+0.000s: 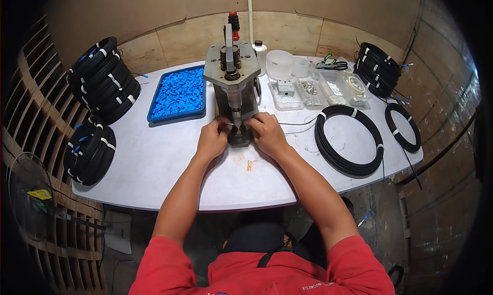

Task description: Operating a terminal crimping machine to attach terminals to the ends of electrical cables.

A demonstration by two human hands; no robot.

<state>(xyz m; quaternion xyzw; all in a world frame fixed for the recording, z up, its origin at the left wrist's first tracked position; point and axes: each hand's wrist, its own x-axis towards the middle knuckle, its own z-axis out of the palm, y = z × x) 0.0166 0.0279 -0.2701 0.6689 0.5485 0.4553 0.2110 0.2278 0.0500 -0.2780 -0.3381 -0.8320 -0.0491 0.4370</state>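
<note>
Both hands, left hand and right hand, pinch a small part (too small to identify) steady under the press at frame centre; blue tray sits within reach at its left.

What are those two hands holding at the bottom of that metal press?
Cannot be told: left hand and right hand pinch something small at the press base, hidden by fingers.
</note>
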